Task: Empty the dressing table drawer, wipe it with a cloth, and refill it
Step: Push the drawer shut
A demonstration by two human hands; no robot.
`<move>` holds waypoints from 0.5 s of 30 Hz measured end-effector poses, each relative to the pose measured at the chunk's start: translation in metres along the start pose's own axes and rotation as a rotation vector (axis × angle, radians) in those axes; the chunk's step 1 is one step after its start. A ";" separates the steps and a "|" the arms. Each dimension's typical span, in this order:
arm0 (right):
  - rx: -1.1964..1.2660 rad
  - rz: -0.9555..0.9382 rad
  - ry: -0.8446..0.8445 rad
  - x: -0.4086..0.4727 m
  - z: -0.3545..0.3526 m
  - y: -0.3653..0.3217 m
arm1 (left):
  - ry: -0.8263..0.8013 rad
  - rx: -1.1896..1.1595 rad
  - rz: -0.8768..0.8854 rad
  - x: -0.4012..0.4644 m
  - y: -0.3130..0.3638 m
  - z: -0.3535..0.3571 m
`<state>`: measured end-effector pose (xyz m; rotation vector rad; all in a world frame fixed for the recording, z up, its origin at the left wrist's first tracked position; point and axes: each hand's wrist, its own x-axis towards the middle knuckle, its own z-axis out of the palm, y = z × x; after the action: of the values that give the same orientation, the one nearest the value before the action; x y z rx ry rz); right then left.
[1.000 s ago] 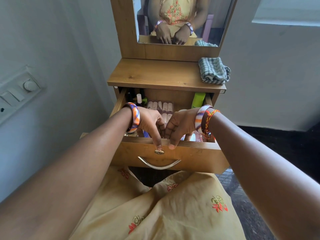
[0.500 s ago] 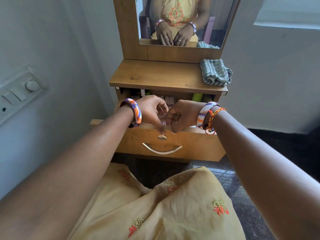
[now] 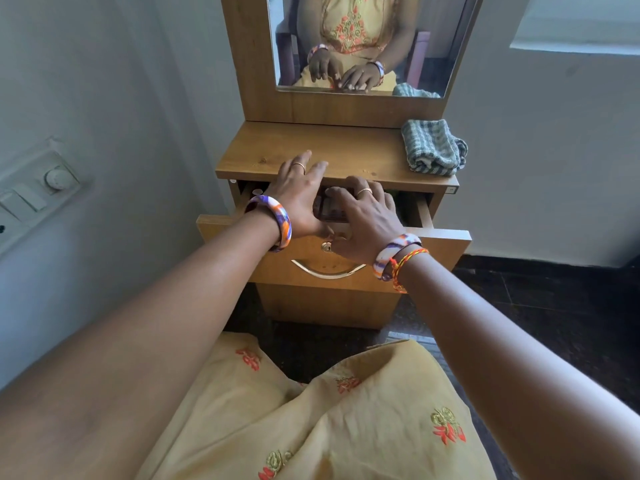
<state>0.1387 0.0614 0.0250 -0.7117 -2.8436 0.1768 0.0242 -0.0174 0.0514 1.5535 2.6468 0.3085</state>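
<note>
drawer (image 3: 446, 239): light wood, curved brass handle and small round lock on its front, pulled partly out beneath the tabletop (image 3: 346, 147), contents mostly hidden | cloth (image 3: 433, 147): grey-green and white striped, crumpled in a bundle, resting at tabletop's right rear corner

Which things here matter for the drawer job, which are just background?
Job:
- drawer, partly open, things inside
- cloth folded on the table top
- left hand and right hand, flat over the drawer opening

Background:
- mirror
- wall switches
- bangles
</note>
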 end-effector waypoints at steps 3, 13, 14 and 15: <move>0.017 0.059 0.003 0.004 0.003 0.001 | 0.012 -0.003 -0.006 0.006 -0.001 0.002; -0.023 0.109 0.011 0.026 0.002 0.013 | 0.055 0.107 0.016 0.032 -0.007 0.010; -0.028 0.114 0.011 0.028 0.002 0.014 | 0.056 0.114 0.012 0.034 -0.007 0.011; -0.032 0.122 0.012 0.031 0.002 0.015 | 0.058 0.118 0.006 0.037 -0.008 0.012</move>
<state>0.1185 0.0887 0.0257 -0.8908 -2.7989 0.1451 0.0013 0.0126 0.0400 1.6091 2.7518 0.2041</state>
